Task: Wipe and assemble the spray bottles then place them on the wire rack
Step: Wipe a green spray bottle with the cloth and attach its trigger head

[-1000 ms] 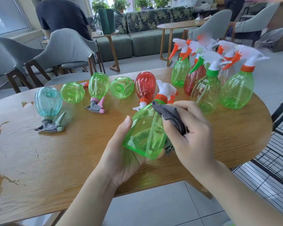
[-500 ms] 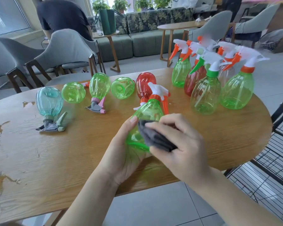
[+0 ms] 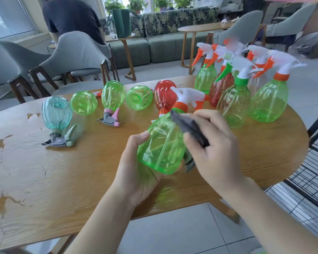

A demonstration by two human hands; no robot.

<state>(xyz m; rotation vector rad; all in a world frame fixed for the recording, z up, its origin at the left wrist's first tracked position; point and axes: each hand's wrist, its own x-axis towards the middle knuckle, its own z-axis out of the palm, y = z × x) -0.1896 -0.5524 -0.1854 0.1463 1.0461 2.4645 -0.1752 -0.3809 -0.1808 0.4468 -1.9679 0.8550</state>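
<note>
Above the tabletop [image 3: 81, 171], our left hand [image 3: 136, 173] grips the green bottle [image 3: 162, 143]; our right hand [image 3: 215, 143], pinching the cloth [image 3: 189, 125], has slid from base to shoulder at one o'clock, so wiping continues.

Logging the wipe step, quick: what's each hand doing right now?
Left hand: holds the green spray bottle from beneath.
Right hand: fingers grip the grey cloth against the bottle.
</note>
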